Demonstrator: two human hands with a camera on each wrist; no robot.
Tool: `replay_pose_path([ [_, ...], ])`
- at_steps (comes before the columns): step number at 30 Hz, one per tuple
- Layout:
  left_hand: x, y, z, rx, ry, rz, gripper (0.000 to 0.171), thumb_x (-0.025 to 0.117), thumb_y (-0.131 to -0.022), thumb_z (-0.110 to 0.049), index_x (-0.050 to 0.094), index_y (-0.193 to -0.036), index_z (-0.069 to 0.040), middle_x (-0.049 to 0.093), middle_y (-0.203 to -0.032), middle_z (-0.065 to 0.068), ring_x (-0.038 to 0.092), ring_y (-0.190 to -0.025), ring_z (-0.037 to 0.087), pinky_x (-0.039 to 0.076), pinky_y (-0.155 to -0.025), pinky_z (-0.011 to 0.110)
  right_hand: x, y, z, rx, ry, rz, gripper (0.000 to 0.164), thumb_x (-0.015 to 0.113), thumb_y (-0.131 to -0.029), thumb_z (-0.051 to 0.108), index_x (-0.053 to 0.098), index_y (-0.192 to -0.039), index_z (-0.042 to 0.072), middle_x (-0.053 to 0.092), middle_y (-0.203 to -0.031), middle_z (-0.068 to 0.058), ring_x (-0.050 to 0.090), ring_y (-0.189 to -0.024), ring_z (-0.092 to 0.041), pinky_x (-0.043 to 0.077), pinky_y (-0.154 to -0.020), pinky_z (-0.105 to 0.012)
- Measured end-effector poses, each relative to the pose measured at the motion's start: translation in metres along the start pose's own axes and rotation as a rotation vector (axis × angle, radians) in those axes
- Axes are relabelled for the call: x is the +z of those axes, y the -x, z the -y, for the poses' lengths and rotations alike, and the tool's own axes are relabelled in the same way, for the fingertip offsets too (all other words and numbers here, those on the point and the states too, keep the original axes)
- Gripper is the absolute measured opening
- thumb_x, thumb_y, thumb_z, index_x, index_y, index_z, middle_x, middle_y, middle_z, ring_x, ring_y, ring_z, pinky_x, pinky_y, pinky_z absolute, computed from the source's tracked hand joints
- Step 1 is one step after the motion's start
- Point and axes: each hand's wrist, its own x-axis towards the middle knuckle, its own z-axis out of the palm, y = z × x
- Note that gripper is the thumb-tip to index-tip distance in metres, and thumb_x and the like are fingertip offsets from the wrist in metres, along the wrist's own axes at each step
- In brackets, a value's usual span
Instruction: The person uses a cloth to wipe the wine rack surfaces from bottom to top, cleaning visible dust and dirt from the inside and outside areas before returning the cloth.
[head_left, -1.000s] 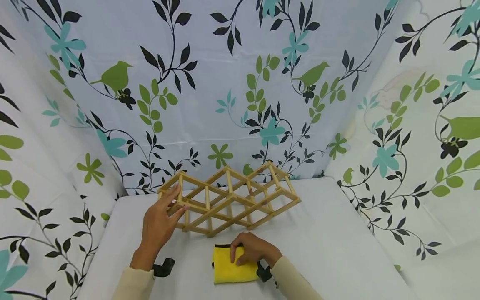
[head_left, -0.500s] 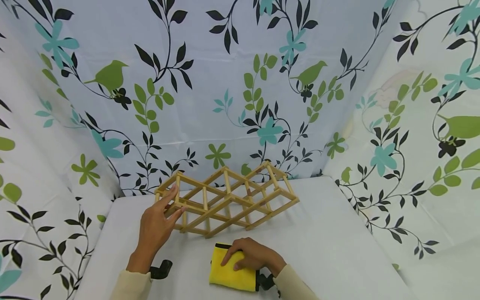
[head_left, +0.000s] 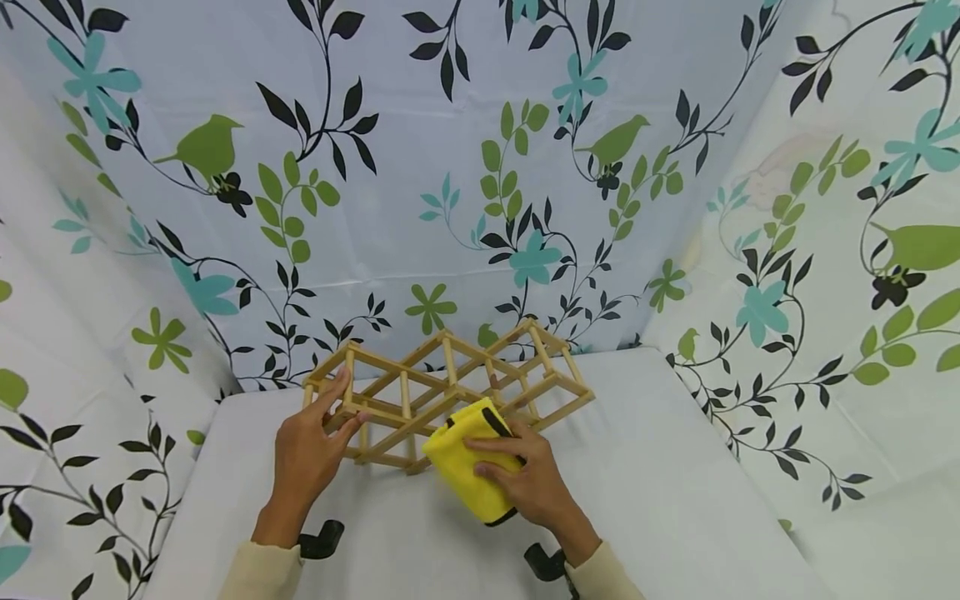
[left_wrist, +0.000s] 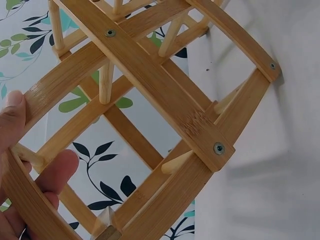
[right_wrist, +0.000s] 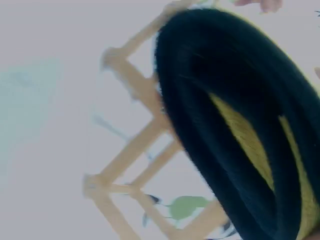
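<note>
A folding wooden lattice rack (head_left: 405, 392), made of crossed slats and round dowels, stands at the back of the white table. My left hand (head_left: 306, 454) grips its left end, thumb and fingers around a slat; in the left wrist view the fingers (left_wrist: 59, 172) curl about the slats of the rack (left_wrist: 150, 95). My right hand (head_left: 528, 475) holds a folded yellow cloth (head_left: 468, 467) with black edging, raised in front of the rack's middle and overlapping it in the head view. Close up in the right wrist view, the cloth's dark folded edge (right_wrist: 180, 100) covers part of the rack.
The white table (head_left: 637, 500) extends to the right and front of the rack. Behind and on both sides hangs a curtain (head_left: 420, 208) printed with leaves, birds and flowers. Black wrist camera mounts (head_left: 321, 540) sit at both wrists.
My right hand has lifted the yellow cloth off the table and carried it up and forward to the front of the rack. The left hand keeps its grip on the rack's left end.
</note>
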Motion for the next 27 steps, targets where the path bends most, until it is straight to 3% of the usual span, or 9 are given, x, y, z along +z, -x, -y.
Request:
replay_pose_path([
  [3,0.001,0.001,0.000,-0.007,0.002,0.008,0.074,0.091,-0.084,-0.019,0.061,-0.151,-0.012,0.067,-0.065,0.010,0.034,-0.054,0.009,0.032,-0.048,0.025,-0.004,-0.009,0.010,-0.077,0.028,-0.125,0.046,0.080,-0.094,0.013,0.074,-0.138,0.022,0.059,-0.141,-0.010,0.064,-0.121,-0.028,0.063,-0.092,-0.034],
  [6,0.002,0.002,0.000,-0.024,0.006,0.020,0.074,0.090,-0.085,-0.020,0.060,-0.152,-0.013,0.049,-0.051,-0.001,0.030,-0.053,0.008,0.031,-0.048,0.025,-0.004,-0.020,0.009,-0.088,0.122,-0.194,0.051,0.078,-0.096,0.012,0.070,-0.143,0.027,0.055,-0.142,-0.010,0.062,-0.125,-0.027,0.063,-0.096,-0.038],
  [9,0.002,0.004,-0.001,-0.044,0.013,0.036,0.075,0.090,-0.086,-0.019,0.059,-0.153,-0.015,0.045,-0.049,-0.004,0.031,-0.053,0.009,0.031,-0.048,0.026,0.000,-0.026,0.000,-0.059,0.316,-0.214,0.050,0.077,-0.098,0.017,0.068,-0.144,0.031,0.057,-0.139,-0.012,0.065,-0.121,-0.026,0.063,-0.094,-0.039],
  [14,0.001,0.005,-0.004,-0.058,0.021,0.060,0.074,0.089,-0.087,-0.019,0.058,-0.154,-0.015,0.050,-0.052,-0.002,0.036,-0.055,0.011,0.033,-0.049,0.025,-0.001,-0.016,-0.006,0.005,0.672,-0.309,0.048,0.084,-0.092,0.012,0.075,-0.136,0.028,0.066,-0.116,-0.016,0.069,-0.091,-0.022,0.063,-0.073,-0.035],
  [16,0.001,0.005,-0.005,-0.063,0.023,0.061,0.074,0.089,-0.087,-0.019,0.058,-0.154,-0.016,0.051,-0.052,-0.002,0.038,-0.056,0.011,0.034,-0.049,0.025,-0.003,-0.012,-0.003,-0.023,0.706,-0.363,0.050,0.085,-0.088,0.007,0.077,-0.134,0.027,0.068,-0.111,-0.016,0.067,-0.084,-0.021,0.062,-0.068,-0.034],
  [19,-0.002,0.004,-0.005,-0.073,0.022,0.053,0.074,0.089,-0.087,-0.019,0.058,-0.154,-0.017,0.052,-0.052,-0.001,0.039,-0.056,0.011,0.034,-0.049,0.025,0.000,-0.014,0.002,-0.126,0.589,-0.403,0.051,0.083,-0.090,0.006,0.075,-0.136,0.028,0.067,-0.120,-0.017,0.069,-0.092,-0.023,0.064,-0.073,-0.035],
  [21,-0.003,0.005,-0.004,-0.085,0.019,0.048,0.074,0.089,-0.087,-0.019,0.058,-0.154,-0.018,0.056,-0.054,0.001,0.041,-0.057,0.012,0.035,-0.049,0.025,0.006,-0.019,0.001,-0.178,0.541,-0.379,0.049,0.081,-0.093,0.008,0.074,-0.138,0.028,0.067,-0.123,-0.017,0.070,-0.098,-0.025,0.066,-0.078,-0.038],
  [23,-0.005,0.006,-0.004,-0.091,0.019,0.046,0.074,0.089,-0.088,-0.019,0.058,-0.154,-0.019,0.063,-0.059,0.004,0.044,-0.059,0.012,0.036,-0.050,0.025,0.012,-0.021,-0.003,-0.167,0.548,-0.337,0.047,0.081,-0.095,0.012,0.074,-0.138,0.029,0.067,-0.125,-0.017,0.071,-0.105,-0.026,0.066,-0.083,-0.040],
  [27,-0.004,0.008,-0.004,-0.094,0.027,0.049,0.073,0.089,-0.088,-0.019,0.058,-0.154,-0.019,0.073,-0.071,0.012,0.048,-0.061,0.013,0.038,-0.050,0.025,0.005,-0.012,-0.011,-0.097,0.690,-0.280,0.045,0.085,-0.091,0.011,0.078,-0.132,0.029,0.071,-0.119,-0.014,0.072,-0.098,-0.024,0.065,-0.079,-0.040],
])
